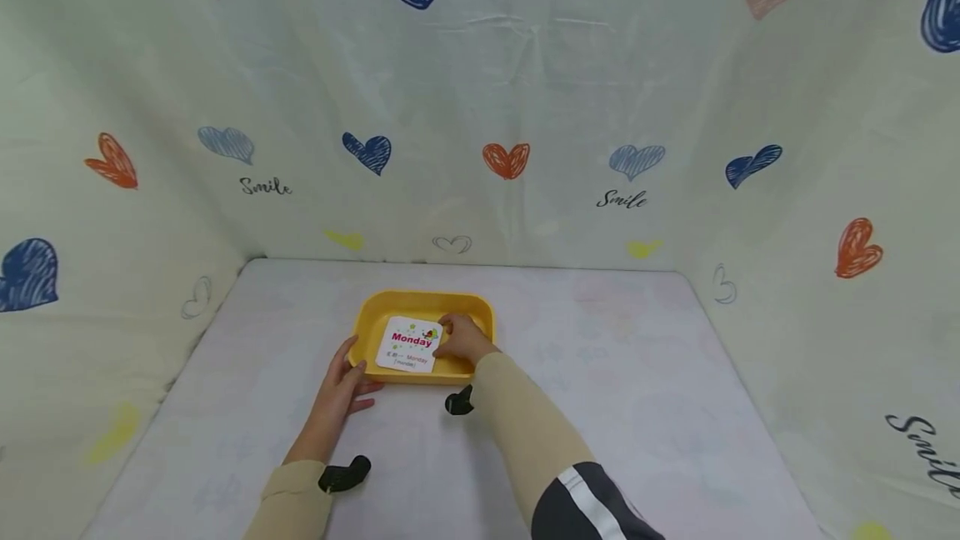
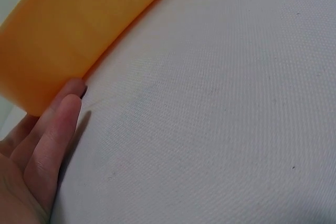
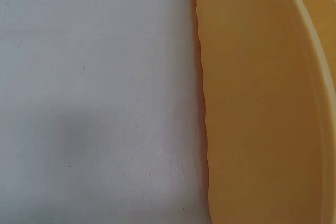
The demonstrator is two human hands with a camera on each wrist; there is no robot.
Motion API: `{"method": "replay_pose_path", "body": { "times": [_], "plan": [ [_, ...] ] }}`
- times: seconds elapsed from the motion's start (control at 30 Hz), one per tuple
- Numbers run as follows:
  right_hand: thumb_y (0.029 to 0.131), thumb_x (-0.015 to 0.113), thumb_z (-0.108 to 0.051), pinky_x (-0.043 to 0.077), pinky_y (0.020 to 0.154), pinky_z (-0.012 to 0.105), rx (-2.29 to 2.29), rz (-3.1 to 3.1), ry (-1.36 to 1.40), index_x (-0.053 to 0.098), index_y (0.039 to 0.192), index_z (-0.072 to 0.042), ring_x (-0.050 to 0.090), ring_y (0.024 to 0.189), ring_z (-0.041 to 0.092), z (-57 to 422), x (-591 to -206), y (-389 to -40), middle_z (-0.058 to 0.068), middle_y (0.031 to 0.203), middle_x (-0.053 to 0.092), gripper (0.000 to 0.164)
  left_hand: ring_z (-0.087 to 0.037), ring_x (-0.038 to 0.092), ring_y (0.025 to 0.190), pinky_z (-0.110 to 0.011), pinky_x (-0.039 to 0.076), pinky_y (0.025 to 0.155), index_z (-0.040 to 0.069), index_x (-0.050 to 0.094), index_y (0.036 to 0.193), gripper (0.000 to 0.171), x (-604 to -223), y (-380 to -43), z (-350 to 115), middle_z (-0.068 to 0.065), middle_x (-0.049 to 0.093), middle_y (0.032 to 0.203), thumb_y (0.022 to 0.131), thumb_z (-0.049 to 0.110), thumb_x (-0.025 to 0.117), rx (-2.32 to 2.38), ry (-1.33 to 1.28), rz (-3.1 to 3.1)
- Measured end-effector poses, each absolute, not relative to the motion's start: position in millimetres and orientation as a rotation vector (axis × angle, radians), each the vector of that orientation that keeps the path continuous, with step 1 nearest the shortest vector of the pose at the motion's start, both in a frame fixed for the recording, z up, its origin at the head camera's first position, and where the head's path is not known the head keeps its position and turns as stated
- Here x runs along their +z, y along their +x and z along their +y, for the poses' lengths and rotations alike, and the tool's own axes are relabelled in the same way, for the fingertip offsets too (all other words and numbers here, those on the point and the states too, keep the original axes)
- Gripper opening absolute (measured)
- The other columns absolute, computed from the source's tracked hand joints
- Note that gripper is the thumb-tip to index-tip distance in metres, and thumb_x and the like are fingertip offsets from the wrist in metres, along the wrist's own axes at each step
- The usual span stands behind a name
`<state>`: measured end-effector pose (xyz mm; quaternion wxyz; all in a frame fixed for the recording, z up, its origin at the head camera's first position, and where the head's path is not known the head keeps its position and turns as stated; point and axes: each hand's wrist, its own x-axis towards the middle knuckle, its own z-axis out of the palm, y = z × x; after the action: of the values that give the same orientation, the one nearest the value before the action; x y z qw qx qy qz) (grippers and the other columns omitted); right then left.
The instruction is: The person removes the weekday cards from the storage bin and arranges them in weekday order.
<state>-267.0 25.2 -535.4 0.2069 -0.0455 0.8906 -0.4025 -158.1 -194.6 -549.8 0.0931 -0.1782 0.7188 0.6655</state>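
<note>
A shallow yellow tray (image 1: 412,303) with rounded corners stands on the white table. Inside it is a white card (image 1: 411,345) printed "Monday" in red, with a small colourful picture at its upper corner. My right hand (image 1: 465,338) reaches over the tray and pinches the card's right edge between thumb and fingers. At the tray's front left corner my left hand (image 1: 343,382) holds on, thumb along the left side and fingers by the front wall. The left wrist view has those fingers (image 2: 50,145) against the outer wall. Only the tray's side (image 3: 262,103) shows in the right wrist view; the right hand is out of it.
The white table (image 1: 600,340) extends around the tray on all sides. A pale curtain (image 1: 555,98) with printed hearts and "Smile" lettering hangs behind it and along both sides. Dark wrist-worn pieces (image 1: 345,474) stick out by both sleeves.
</note>
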Motion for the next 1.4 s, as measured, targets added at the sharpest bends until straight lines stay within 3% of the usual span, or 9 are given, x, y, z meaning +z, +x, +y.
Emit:
{"method": "replay_pose_path", "body": {
  "times": [0.27, 0.57, 1.07, 1.4],
  "plan": [
    [0.079, 0.082, -0.009, 0.046, 0.095, 0.034, -1.192, 2.464, -0.081, 0.057, 0.125, -0.008, 0.05, 0.094, 0.021, 20.3, -539.5, -265.1, 0.002, 0.1, 0.054, 0.053, -0.026, 0.067, 0.1, -0.036, 0.057, 0.08, 0.04, 0.017, 0.155, 0.06, -553.8, -154.2, -199.3, -0.017, 0.027, 0.152, 0.102, 0.037, 0.047, 1.985, -0.535, 2.118],
    [0.079, 0.079, 0.001, 0.045, 0.071, 0.024, -1.326, 2.411, -0.003, 0.053, 0.118, -0.009, 0.049, 0.081, 0.018, 20.4, -537.2, -264.9, 0.005, 0.091, 0.05, 0.048, -0.026, 0.067, 0.1, -0.036, 0.056, 0.081, 0.039, 0.017, 0.155, 0.061, -554.0, -154.3, -198.1, -0.018, 0.027, 0.152, 0.102, 0.037, 0.047, 1.97, -0.541, 2.137],
    [0.082, 0.076, -0.002, 0.049, 0.069, 0.025, -1.405, 2.372, 0.064, 0.055, 0.119, -0.01, 0.051, 0.075, 0.02, 22.9, -531.9, -264.0, 0.006, 0.086, 0.055, 0.043, -0.025, 0.068, 0.097, -0.034, 0.057, 0.08, 0.04, 0.018, 0.155, 0.06, -550.7, -156.6, -193.9, -0.017, 0.028, 0.151, 0.102, 0.038, 0.047, 1.96, -0.548, 2.157],
    [0.086, 0.071, 0.0, 0.053, 0.066, 0.028, -1.512, 2.298, 0.114, 0.057, 0.122, -0.013, 0.057, 0.074, 0.022, 26.3, -528.3, -266.7, 0.009, 0.096, 0.06, 0.041, -0.026, 0.066, 0.1, -0.033, 0.056, 0.081, 0.039, 0.017, 0.155, 0.06, -547.0, -156.7, -193.0, -0.016, 0.033, 0.145, 0.103, 0.036, 0.045, 1.968, -0.55, 2.133]
  ]
}}
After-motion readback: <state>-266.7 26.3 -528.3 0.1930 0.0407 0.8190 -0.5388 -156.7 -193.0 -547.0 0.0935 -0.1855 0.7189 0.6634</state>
